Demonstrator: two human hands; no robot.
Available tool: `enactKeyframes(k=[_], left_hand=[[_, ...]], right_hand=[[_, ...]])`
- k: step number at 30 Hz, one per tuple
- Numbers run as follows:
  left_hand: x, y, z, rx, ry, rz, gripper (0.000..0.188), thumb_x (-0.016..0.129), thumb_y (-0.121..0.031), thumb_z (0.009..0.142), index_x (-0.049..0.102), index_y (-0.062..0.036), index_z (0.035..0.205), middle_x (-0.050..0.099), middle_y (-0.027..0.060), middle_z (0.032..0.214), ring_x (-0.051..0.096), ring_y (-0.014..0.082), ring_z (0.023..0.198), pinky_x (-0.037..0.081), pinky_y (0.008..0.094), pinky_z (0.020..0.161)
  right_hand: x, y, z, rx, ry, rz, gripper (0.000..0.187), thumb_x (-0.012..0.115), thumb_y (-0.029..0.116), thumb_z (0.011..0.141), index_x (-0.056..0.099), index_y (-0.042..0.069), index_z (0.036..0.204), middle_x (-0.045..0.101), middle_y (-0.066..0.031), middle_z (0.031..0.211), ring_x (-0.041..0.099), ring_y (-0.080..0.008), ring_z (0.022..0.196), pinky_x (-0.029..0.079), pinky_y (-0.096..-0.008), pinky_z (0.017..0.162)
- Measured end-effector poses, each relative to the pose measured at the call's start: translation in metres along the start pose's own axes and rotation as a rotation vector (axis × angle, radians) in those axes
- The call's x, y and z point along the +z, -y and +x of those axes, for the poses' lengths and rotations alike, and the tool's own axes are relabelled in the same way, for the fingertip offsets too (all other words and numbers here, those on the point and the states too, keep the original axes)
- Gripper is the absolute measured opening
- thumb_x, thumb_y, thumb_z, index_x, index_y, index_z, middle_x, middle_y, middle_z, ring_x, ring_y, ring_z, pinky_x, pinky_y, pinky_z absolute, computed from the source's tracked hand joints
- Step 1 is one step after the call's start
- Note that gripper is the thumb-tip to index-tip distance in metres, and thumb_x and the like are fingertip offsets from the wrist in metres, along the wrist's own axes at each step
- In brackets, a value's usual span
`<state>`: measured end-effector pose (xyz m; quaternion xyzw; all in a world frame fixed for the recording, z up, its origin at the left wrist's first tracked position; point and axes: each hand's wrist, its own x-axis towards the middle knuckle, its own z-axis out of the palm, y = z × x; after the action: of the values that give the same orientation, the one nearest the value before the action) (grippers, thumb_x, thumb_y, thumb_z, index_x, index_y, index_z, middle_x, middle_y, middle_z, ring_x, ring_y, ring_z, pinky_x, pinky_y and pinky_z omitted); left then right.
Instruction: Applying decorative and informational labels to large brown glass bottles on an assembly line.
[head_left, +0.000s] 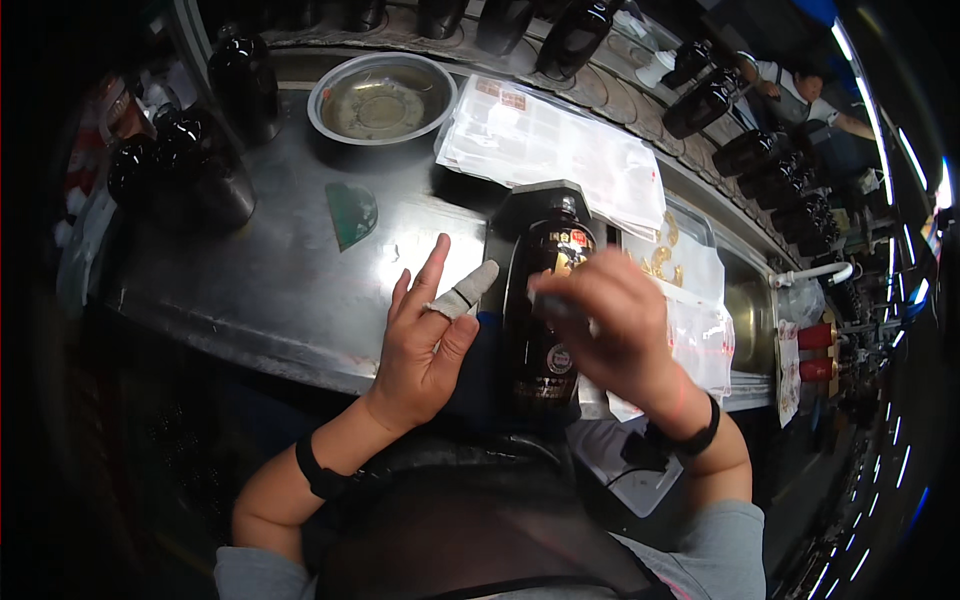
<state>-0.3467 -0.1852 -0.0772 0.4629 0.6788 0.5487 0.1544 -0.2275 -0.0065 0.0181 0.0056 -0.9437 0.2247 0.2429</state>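
A dark glossy bottle (540, 340) with gold and red markings lies in front of me, its neck pointing away, on a dark holder (560, 190). My left hand (425, 335) is just left of it, palm up and fingers spread, with nothing in it. One of its fingers wears a light cloth wrap (466, 290) with a dark band. Over the bottle's right side is my right hand (615, 315), somewhat blurred, its fingers curled together. Something greyish shows at its fingertips; whether it is a finger wrap or a held piece I cannot tell.
A metal basin (318, 115) with liquid stands on the steel table (290, 260). Near it lies a green flat piece (352, 215). Printed white sheets (570, 150) and gold pieces (660, 265) are beyond and right. Dark bottles (245, 85) stand left; more line the conveyor (640, 100).
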Motion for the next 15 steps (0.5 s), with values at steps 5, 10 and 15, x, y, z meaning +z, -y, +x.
enactKeyframes(k=[5,10,15], left_hand=[[0.001,-0.002,-0.005,-0.003,-0.014,-0.016,0.041,0.048,-0.03,0.103,0.065,-0.0034,0.129,0.034,0.0221,0.157,0.047,0.0345,0.135,0.017,0.0591,0.115],[0.004,-0.002,0.003,0.017,0.019,-0.013,0.04,0.049,-0.029,0.103,0.063,-0.0031,0.13,0.04,0.0205,0.154,0.044,0.0334,0.138,0.017,0.0584,0.115],[0.019,-0.013,0.005,-0.006,0.019,-0.049,0.039,0.049,-0.028,0.103,0.063,-0.0043,0.13,0.047,0.0172,0.15,0.038,0.0327,0.143,0.018,0.0575,0.115]], right_hand=[[0.015,-0.005,-0.01,-0.19,0.045,-0.124,0.027,0.071,0.007,0.066,0.071,0.009,0.093,0.058,-0.0039,0.081,0.058,-0.024,0.075,0.047,-0.0369,0.063],[0.001,0.009,-0.024,-0.056,0.019,0.105,0.033,0.072,0.0,0.061,0.072,0.006,0.093,0.059,-0.0065,0.076,0.06,-0.0249,0.071,0.048,-0.0363,0.063],[0.0,-0.033,-0.02,0.062,-0.2,0.095,0.033,0.069,-0.005,0.06,0.073,0.007,0.091,0.064,-0.0088,0.077,0.06,-0.0257,0.07,0.047,-0.0363,0.065]])
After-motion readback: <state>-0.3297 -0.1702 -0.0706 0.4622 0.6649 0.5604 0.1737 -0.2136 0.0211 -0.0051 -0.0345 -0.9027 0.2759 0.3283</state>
